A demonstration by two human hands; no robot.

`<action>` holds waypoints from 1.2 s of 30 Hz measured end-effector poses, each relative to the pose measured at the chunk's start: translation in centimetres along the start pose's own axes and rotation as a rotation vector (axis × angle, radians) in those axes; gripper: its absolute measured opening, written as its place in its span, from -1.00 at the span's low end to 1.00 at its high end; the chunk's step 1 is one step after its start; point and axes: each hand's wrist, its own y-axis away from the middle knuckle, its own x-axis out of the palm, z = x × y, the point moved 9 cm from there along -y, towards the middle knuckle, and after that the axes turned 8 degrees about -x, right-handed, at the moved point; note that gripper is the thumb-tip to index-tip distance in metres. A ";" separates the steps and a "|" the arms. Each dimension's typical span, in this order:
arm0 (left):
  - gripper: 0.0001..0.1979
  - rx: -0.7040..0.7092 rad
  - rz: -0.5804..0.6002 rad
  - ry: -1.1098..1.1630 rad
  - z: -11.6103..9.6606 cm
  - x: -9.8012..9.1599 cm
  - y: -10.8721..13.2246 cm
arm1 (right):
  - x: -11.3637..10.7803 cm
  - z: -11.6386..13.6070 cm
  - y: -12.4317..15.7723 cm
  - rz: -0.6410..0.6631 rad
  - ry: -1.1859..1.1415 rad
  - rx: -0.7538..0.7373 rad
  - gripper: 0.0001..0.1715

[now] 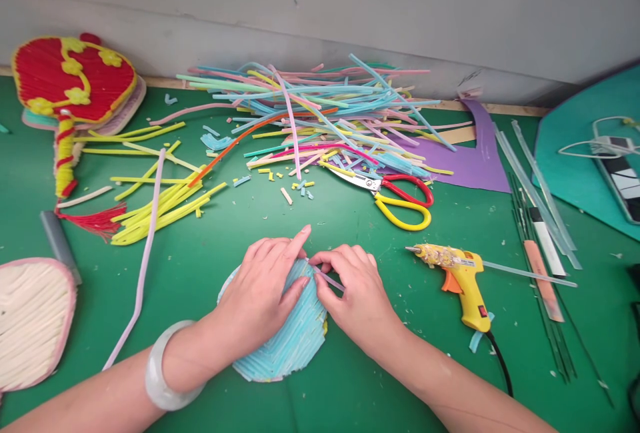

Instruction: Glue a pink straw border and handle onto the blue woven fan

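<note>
A round piece [295,346] covered in rows of light blue pipe cleaners lies on the green table in front of me. My left hand [265,280] rests over its upper left part, fingers stretched out and index finger raised. At the upper right rim, my right hand [353,286] pinches a lilac pipe cleaner [329,279] between thumb and fingers, its end touching the rim. The left thumb and the right fingertips are close together there. A yellow bit shows at the right edge of the round piece.
Cut pipe cleaners [310,110] are heaped at the back. Red-and-yellow scissors [400,198] and a yellow glue gun [463,280] lie to the right. On the left are a red fan [75,80], a cream fan [35,320], yellow pipe cleaners [160,210] and a long lilac one [147,260].
</note>
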 end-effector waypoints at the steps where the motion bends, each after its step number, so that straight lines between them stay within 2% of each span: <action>1: -0.32 0.005 -0.005 0.004 -0.1 -0.1 0.0 | 0.0 0.0 0.0 0.002 0.001 0.000 -0.80; 7: -0.39 0.029 -0.056 0.008 -0.2 -0.5 -0.1 | 0.1 -0.1 0.0 0.015 0.003 0.010 -0.81; 19: -0.38 0.004 -0.041 -0.032 0.1 0.0 -0.2 | 0.0 -0.1 0.1 0.003 0.013 0.001 -0.79; 27: -0.40 0.031 -0.069 0.046 -0.1 -0.8 -0.2 | 0.0 0.0 0.0 0.014 0.012 0.004 -0.80; 36: -0.36 0.018 -0.058 -0.040 0.0 -0.1 -0.3 | 0.1 0.0 0.0 0.006 0.003 0.001 -0.79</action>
